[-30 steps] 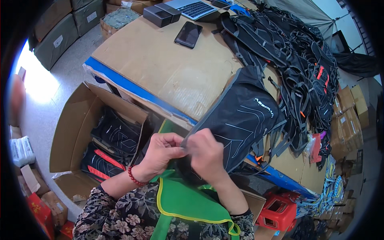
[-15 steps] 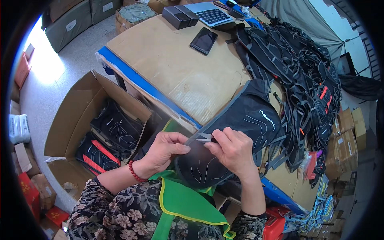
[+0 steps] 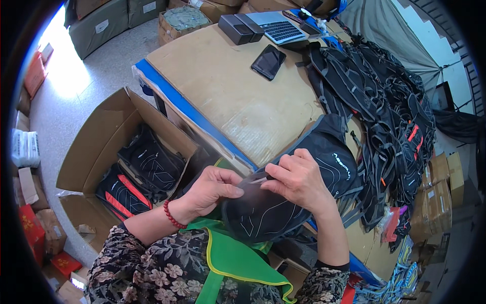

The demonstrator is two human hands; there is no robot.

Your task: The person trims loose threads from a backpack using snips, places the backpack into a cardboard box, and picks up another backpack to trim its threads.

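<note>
A black backpack (image 3: pixel 329 157) with thin pale lines on its panel lies over the table edge and hangs toward me. My left hand (image 3: pixel 210 190), with a red bead bracelet (image 3: pixel 171 217) at the wrist, pinches the bag's grey-trimmed edge between thumb and fingers. Close beside it, my right hand (image 3: pixel 299 180) is closed round a small dark-handled tool (image 3: pixel 262 180). The tool's thin, shiny blade points at the left fingertips. Its exact kind is hidden by my fingers.
A tangled heap of black bags (image 3: pixel 379 101) covers the table's right side. A phone (image 3: pixel 269 62), dark boxes (image 3: pixel 235 30) and a laptop (image 3: pixel 278 28) lie at the far end. On the left, an open carton (image 3: pixel 96 142) holds several bags. More cartons (image 3: pixel 430 202) are stacked at right.
The whole view has shifted slightly, so the table and carton sit a little lower and further right. Both hands keep their grip at the bag's edge; the right hand has tilted a little.
</note>
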